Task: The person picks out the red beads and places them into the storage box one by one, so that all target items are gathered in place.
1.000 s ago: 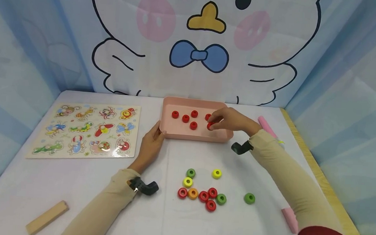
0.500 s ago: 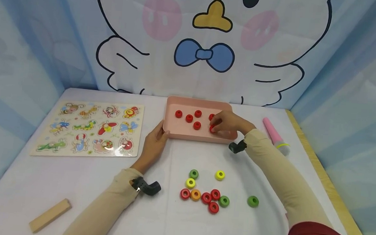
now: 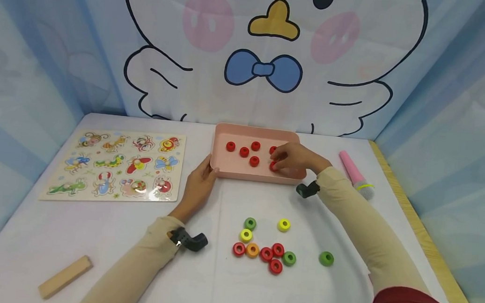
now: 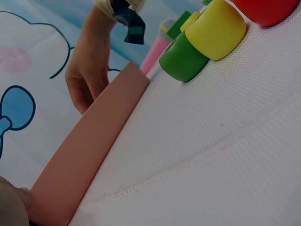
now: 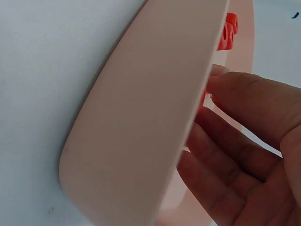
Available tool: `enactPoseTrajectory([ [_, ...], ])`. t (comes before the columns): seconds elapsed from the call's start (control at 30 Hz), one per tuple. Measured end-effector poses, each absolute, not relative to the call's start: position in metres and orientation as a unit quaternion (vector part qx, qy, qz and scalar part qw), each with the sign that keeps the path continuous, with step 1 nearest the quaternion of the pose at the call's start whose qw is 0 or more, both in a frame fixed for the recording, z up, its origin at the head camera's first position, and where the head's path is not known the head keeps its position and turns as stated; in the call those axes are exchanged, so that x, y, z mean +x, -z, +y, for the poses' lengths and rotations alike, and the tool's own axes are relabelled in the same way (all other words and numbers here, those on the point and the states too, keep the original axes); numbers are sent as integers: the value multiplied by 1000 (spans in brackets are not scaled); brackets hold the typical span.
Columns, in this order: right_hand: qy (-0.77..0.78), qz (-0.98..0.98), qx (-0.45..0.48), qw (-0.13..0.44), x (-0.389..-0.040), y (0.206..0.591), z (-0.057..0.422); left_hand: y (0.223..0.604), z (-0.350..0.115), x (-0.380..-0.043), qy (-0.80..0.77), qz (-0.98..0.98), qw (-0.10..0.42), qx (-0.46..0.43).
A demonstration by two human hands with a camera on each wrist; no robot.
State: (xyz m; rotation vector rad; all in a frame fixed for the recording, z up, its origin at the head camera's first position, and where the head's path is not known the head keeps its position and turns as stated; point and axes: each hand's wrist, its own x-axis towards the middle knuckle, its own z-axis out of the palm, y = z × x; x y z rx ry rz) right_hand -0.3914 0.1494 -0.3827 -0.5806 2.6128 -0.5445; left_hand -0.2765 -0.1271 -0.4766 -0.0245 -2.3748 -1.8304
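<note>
While the left hand (image 3: 198,186) is gripping the pink tray (image 3: 241,175) by its left end, upper centre of the frame, the nearer right hand (image 3: 292,157) is pinching a red bead (image 3: 273,166), left of its knuckles, inside the tray's right half.

Sixteen beads (image 3: 254,162), one tray (image 3: 249,176), one puzzle (image 3: 114,170), one microphone (image 3: 354,172), one block (image 3: 65,277) are visible.

Tray (image 3: 245,175) pink; beads (image 3: 254,161) red, green, yellow, orange; sleeves (image 3: 133,261) beige; board (image 3: 114,194) cream, bug-patterned.
</note>
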Motion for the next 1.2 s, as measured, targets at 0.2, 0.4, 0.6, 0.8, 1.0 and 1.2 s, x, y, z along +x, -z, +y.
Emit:
enactPoseTrajectory([
  [0.2, 201, 938, -205, 193, -385, 377, 153, 476, -127, -276, 607, -791, 77, -14],
  [0.4, 201, 935, -229, 182, -373, 369, 152, 474, -128, -275, 611, -787, 79, -24],
  [0.6, 202, 928, -258, 176, -366, 364, 152, 473, -128, -274, 614, -785, 73, -25],
  [0.8, 204, 924, -278, 167, -357, 363, 156, 474, -127, -274, 615, -785, 74, -29],
  [1.0, 219, 915, -298, 158, -333, 360, 159, 476, -128, -276, 610, -788, 76, -31],
  [1.2, 239, 892, -340, 179, -297, 360, 162, 475, -129, -275, 612, -786, 79, -34],
])
